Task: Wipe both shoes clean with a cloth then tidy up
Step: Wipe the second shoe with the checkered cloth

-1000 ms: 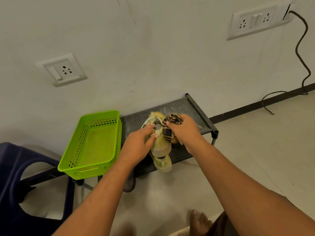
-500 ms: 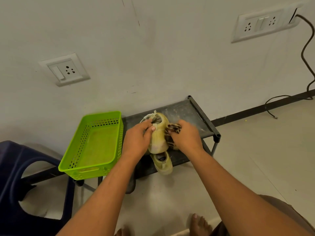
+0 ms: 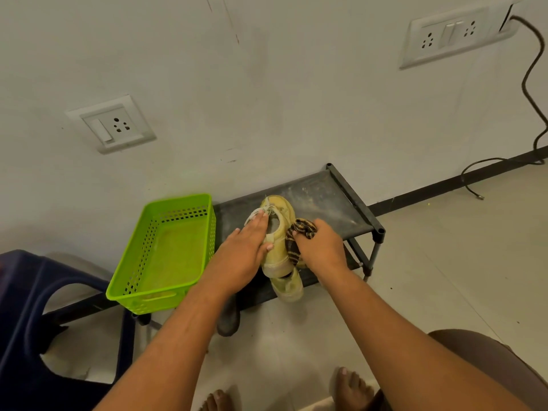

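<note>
Risk of shoving shoe (image 3: 278, 250) off rack (image 3: 329, 194) front by rubbing too hard, with only a flat press steadying it; also of snagging laces with cloth (image 3: 298, 237). Left hand (image 3: 241, 258) laid palm-down over shoe top, fingers straight, reaching laces, pressing not grasping. Right hand (image 3: 321, 250) knuckles-up at shoe's right side, fingers clenched round bunched cloth. Shoe at rack front, heel over second shoe (image 3: 287, 287), just right of basket (image 3: 127, 280)
</note>
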